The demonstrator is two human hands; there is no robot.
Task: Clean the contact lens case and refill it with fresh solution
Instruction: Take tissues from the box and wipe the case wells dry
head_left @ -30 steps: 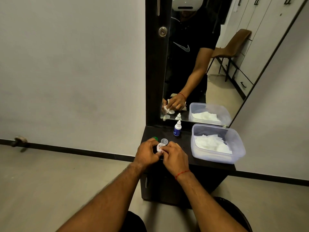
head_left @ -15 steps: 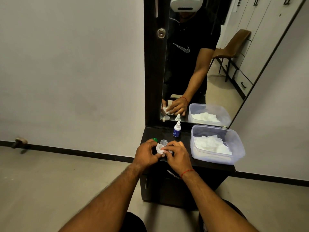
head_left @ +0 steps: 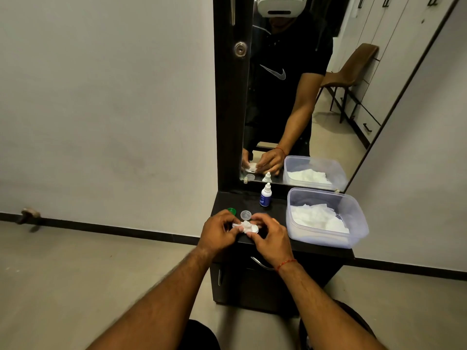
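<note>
Over the front of the black cabinet top (head_left: 275, 205), my left hand (head_left: 219, 231) grips the white contact lens case (head_left: 253, 230). My right hand (head_left: 269, 236) pinches a small wad of white tissue (head_left: 243, 226) against the case. A clear round cap (head_left: 245, 214) lies just behind my fingers, and a green cap (head_left: 232, 211) sits to its left, partly hidden by my left hand. The small solution bottle (head_left: 265, 195), white with a blue label, stands upright near the mirror.
A clear plastic tub (head_left: 353, 218) holding white tissues fills the right side of the cabinet top. A tall mirror (head_left: 303, 97) rises behind. The cabinet front has a drawer handle (head_left: 260, 263). Bare floor lies to the left.
My right hand has turned and its fingers have shifted around the case, working the tissue on it. My left hand keeps its grip in nearly the same place.
</note>
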